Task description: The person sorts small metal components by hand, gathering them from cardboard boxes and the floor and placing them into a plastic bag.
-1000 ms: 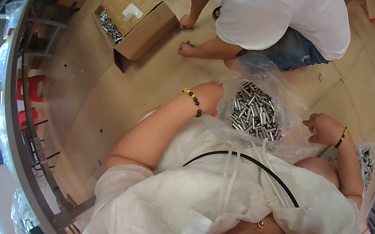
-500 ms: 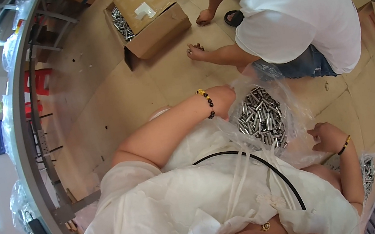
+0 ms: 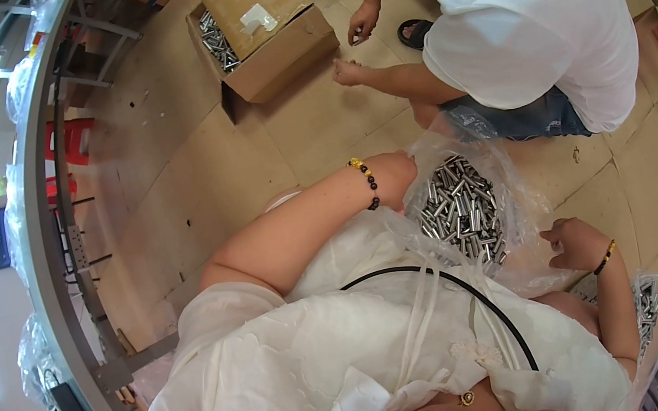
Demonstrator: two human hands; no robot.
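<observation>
1. Metal pins (image 3: 461, 213) lie heaped inside a clear plastic bag (image 3: 520, 198), within its rim.
2. The left hand (image 3: 397, 178) is at the bag's left edge; its fingers are hidden, so I cannot tell its grip.
3. The right hand (image 3: 578, 243), fingers curled, is by the bag's lower right edge; I cannot tell whether it pinches plastic.
4. A cardboard box (image 3: 291, 62) sits on the floor (image 3: 225, 166).

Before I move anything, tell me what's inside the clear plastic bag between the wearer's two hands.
The clear plastic bag contains a jumbled heap of short, shiny cylindrical metal pieces. Only the uppermost ones show; whatever lies beneath them is covered.
</observation>
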